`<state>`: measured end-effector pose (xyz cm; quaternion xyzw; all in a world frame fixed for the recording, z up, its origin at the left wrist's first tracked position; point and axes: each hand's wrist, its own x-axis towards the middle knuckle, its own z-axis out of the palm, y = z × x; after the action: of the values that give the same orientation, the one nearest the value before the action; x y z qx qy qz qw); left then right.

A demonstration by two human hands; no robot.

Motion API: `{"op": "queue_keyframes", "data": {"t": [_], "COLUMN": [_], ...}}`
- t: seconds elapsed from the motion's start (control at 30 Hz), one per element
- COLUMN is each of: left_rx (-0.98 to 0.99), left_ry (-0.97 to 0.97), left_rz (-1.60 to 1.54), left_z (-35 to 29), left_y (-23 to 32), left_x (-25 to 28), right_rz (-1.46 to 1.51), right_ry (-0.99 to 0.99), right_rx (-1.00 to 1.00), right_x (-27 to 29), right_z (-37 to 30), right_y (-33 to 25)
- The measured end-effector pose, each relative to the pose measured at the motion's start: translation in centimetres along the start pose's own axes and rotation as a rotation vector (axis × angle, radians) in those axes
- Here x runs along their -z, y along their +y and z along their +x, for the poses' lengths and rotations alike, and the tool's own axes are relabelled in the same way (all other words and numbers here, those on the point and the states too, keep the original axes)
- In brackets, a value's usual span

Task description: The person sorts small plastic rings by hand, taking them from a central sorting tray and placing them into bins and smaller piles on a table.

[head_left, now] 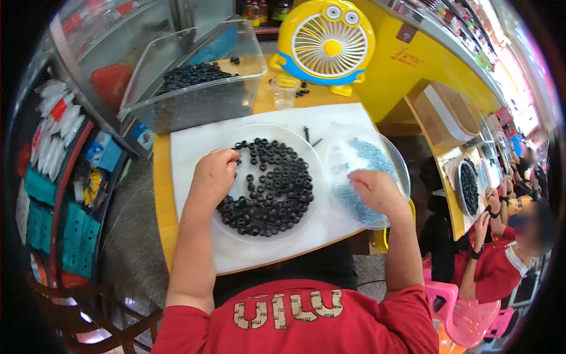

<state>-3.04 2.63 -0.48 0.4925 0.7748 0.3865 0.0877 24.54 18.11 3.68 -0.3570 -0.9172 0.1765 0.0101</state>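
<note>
A round clear tray (277, 237) in the middle of the white board holds many small black ring-like parts (268, 203). At its left rim is my left hand (213, 176), its fingers curled together right beside a few of these parts; what lies in the pinch is hidden. To the right stands a second round clear tray (405, 174), covered in small, clear bluish pieces (356, 197). Over it my right hand (380, 190) has its thumb and forefinger pressed together; anything between them is too small to make out. Two thin dark pieces (306, 134) lie on the board between the trays.
Behind the white board (194, 127), a large clear bin (200, 112) holds more black parts. Beside it stand a small clear cup (284, 94) and a yellow fan (330, 47). A cardboard box (445, 112) and a seated person in red (498, 265) are at another table, right.
</note>
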Motion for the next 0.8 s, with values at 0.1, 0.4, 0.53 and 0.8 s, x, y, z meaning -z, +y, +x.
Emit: {"op": "queue_keyframes", "data": {"t": [0.1,0.4,0.53,0.8], "left_rx": [-0.05,-0.066,0.004,-0.007], "left_ry": [-0.073,-0.333,-0.209,-0.055], "left_rz": [0.133,-0.059,-0.132,-0.051], "left_z": [0.0,-1.0,-1.4,-1.1], "left_y": [0.1,1.8,2.4,0.7], "left_x": [-0.4,-0.4,-0.2,0.5], "right_rz": [0.085,0.034,-0.032,-0.296], "right_ry": [0.184,0.207,0.194,0.075], "right_rx": [-0.035,-0.026,-0.02,-0.098], "right_x": [0.6,-1.0,-1.8,-2.5], "right_z": [0.1,2.4,3.9,4.4], "right_y": [1.1,1.9,1.7,-0.4]}}
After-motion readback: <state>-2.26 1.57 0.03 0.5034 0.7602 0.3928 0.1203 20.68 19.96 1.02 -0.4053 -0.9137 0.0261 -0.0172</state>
